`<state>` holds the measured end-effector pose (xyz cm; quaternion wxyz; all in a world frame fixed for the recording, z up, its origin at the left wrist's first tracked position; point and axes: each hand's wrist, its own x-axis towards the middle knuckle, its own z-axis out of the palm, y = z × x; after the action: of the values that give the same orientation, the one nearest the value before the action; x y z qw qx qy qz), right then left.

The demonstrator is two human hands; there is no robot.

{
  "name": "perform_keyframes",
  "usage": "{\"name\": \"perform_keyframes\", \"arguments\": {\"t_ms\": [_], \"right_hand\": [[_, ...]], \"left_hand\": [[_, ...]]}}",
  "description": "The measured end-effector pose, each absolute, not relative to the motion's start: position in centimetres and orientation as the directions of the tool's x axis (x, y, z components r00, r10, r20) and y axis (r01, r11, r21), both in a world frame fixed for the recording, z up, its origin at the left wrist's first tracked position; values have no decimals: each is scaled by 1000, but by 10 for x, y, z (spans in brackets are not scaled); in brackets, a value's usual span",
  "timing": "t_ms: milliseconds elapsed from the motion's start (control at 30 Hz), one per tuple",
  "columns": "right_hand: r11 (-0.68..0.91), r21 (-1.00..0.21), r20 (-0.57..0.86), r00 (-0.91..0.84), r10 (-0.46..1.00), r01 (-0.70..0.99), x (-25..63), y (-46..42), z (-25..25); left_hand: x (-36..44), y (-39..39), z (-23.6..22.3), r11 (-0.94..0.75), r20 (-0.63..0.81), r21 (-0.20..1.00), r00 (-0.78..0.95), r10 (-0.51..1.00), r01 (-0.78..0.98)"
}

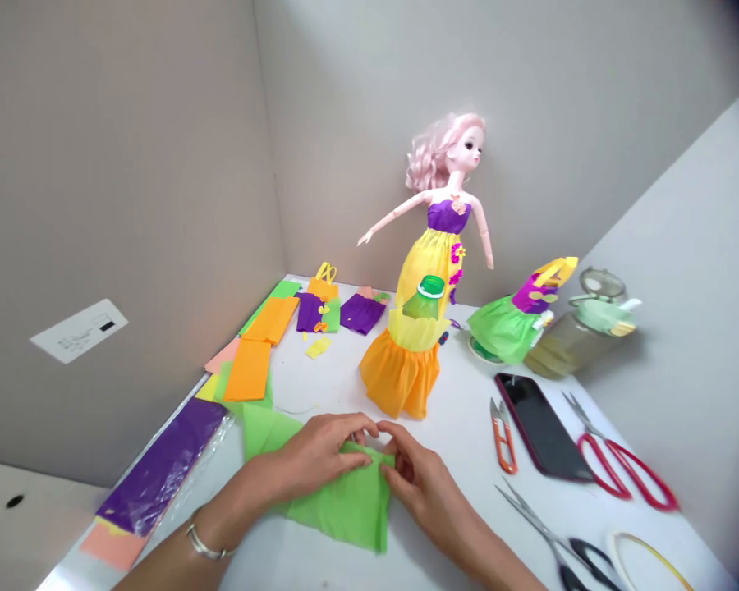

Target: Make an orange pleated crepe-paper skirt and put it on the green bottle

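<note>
Both hands (369, 468) are pinching a folded sheet of green crepe paper (338, 505) at the near edge of the white counter (468, 427), left hand (317, 455) and right hand (422, 484) nearly fingertip to fingertip on top. There's a decent patch of open counter just right of the right hand, but not much room straight ahead: the doll (447, 222) in the orange crepe skirt (400, 373) stands just past the fingers. Off to the left, orange crepe sheets (250, 369) and a purple sheet in clear plastic (160, 468) run along the counter's edge by the gray wall (129, 205), nearly touching the green paper. On the right are orange-handled snips (503, 439), a phone (542, 427), red-handled scissors (616, 464) and black-handled scissors (566, 542). A green paper dress (505, 328) and a glass jar (582, 328) sit farther back.
</note>
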<state>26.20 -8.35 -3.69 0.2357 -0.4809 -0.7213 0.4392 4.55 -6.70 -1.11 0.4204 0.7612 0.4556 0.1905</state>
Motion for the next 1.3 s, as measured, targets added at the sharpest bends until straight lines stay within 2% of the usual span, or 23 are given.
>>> {"name": "perform_keyframes", "arguments": {"t_ms": [300,467,567,767,1000,1133,1300], "right_hand": [[130,-841,-72,-347,935,525,277,-70,-40],[69,-817,-168,-351,921,572,277,-72,-34],[73,-774,-239,-398,886,629,276,-72,-30],[181,-665,-297,-480,826,724,299,-63,-16],[214,-533,-301,-420,856,818,343,-54,-20],[181,-587,-240,-383,892,789,356,-52,-18],[105,-743,-197,-366,909,661,356,-59,-11]], "left_hand": [[14,-56,-6,-222,-185,730,499,847,647],[16,-58,0,-228,-173,734,500,849,640],[18,-59,3,-234,-186,739,525,831,632],[1,-58,8,-203,-290,712,544,787,673],[-23,-58,15,-150,-357,676,499,790,721],[-32,-57,22,-117,-358,693,480,801,712],[-43,-58,33,-54,-358,762,489,795,645]]}}
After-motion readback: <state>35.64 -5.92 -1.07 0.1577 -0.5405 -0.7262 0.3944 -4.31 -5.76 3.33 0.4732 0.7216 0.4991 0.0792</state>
